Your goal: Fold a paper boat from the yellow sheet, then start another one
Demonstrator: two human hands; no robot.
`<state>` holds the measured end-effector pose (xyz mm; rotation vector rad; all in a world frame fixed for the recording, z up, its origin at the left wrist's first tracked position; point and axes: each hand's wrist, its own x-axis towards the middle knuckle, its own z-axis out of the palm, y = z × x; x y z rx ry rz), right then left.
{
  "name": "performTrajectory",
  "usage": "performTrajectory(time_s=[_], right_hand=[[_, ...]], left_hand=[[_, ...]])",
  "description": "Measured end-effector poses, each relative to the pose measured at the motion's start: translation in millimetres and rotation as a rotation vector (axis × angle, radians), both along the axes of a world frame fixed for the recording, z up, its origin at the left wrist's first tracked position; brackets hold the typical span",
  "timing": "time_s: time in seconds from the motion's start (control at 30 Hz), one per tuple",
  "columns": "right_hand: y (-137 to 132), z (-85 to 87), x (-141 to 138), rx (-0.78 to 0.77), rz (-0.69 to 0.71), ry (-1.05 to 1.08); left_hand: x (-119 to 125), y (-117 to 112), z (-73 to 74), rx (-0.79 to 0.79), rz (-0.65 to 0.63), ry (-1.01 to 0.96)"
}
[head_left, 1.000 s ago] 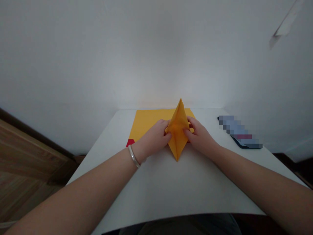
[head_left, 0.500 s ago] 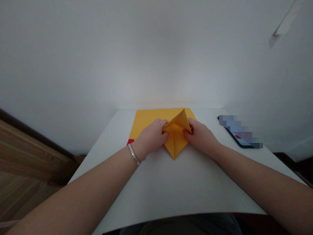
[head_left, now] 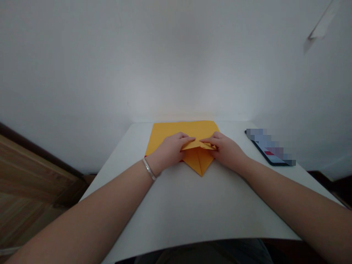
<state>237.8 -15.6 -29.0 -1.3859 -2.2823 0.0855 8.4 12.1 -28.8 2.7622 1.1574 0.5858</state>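
Observation:
A folded piece of yellow-orange paper [head_left: 198, 159] lies between my hands, its lower corner pointing toward me. Its upper flap is bent over and stands slightly raised, leaving a gap under it. My left hand [head_left: 173, 146] grips the paper's left side, index finger on top of the flap and thumb hidden below. On the right side, my right hand [head_left: 225, 148] pinches the paper, its index finger reaching over the flap toward the middle. Behind them a larger yellow sheet [head_left: 167, 132] lies flat, with a bit of red showing at its near edge.
The white table [head_left: 189, 212] stands against a pale wall [head_left: 176, 66]. A phone [head_left: 271, 152] lies at the right, its screen partly blurred out. A wooden panel [head_left: 30, 190] is at the left, below table height. A silver bracelet [head_left: 149, 169] circles my left wrist.
The pointed upper flap, upright before, is now folded down toward me. My index fingers have moved on top of it, closer together. The lower corner has shifted slightly right.

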Motion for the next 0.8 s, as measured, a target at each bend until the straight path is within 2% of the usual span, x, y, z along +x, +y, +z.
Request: performTrajectory(time_s=[0.27,0.57,0.8], right_hand=[[4,-4.1,10,0.021,0.141,-0.119],[9,-6.3,17,0.092,0.248,-0.164],[-2,0.5,5,0.163,0.362,-0.19]], left_hand=[[-4,1,-0.1,0.055,-0.127,0.188],[-2,-5,4.2,-0.029,-0.091,0.273],[-1,-8,3.4,-0.031,-0.066,0.316]])
